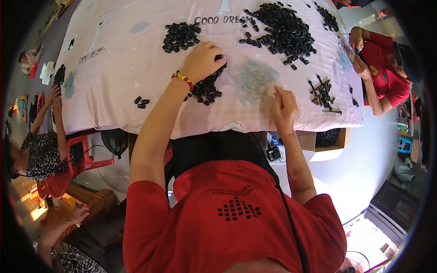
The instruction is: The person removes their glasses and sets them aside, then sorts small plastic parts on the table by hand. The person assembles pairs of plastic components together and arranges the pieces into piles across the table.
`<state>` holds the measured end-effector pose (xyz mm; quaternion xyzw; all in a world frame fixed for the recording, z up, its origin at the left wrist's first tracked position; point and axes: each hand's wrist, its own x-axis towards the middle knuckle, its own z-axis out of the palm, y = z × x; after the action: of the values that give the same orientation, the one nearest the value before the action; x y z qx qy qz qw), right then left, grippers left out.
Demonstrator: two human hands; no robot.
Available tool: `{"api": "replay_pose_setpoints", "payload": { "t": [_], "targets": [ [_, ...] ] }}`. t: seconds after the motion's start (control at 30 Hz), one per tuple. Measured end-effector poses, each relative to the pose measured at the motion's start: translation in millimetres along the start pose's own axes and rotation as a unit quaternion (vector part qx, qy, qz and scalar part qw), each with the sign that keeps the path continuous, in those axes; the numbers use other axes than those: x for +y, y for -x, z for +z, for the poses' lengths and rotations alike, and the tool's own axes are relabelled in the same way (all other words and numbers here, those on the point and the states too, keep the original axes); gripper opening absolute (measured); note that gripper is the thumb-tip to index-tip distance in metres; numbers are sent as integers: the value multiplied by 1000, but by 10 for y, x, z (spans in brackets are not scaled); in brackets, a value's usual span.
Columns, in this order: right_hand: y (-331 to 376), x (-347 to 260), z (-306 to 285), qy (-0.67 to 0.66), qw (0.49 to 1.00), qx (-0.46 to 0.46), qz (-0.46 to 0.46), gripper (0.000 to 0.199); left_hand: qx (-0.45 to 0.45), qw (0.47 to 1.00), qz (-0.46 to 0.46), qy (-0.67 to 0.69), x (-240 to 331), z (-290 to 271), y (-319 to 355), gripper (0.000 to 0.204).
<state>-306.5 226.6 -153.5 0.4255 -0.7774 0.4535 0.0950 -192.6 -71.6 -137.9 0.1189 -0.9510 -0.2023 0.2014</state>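
My left hand (205, 61), a beaded bracelet on its wrist, curls over a pile of small black plastic parts (208, 91). A black part (220, 58) shows at its fingertips. To the right, my right hand (285, 107) is raised above the cloth near the table's front edge, thumb and fingers drawn together. Whatever they may pinch is too small to make out. Beyond my left hand lies another cluster of black parts (181, 37), and a few loose black parts (141, 102) lie left of my forearm. Several thin black rods (322, 94) lie crossed to the right.
A large heap of black parts (282, 32) spreads over the far side of the pale printed cloth (150, 75). A person in red (384, 68) works at the right, another person (45, 148) at the left by a red chair (88, 159). Below the edge stands an open cardboard box (339, 148).
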Motion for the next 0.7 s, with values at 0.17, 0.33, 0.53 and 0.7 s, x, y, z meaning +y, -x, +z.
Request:
{"api": "replay_pose_setpoints", "payload": {
  "t": [0.17, 0.33, 0.53, 0.7],
  "targets": [
    [-11, -17, -10, 7, 1000, -6, 16, 25, -11, 997, -6, 75, -63, -169, 166, 15],
    [-26, -32, -7, 15, 1000, -6, -12, 25, 43, 994, -44, 86, 38, -380, 387, 14],
    [-10, -48, -16, -20, 999, -15, 49, 26, 50, 997, -21, 51, 14, -487, 608, 15],
    [-3, -49, -20, -20, 999, -11, 47, 25, 93, 994, -6, -50, 181, -382, 514, 20]
  ]
}}
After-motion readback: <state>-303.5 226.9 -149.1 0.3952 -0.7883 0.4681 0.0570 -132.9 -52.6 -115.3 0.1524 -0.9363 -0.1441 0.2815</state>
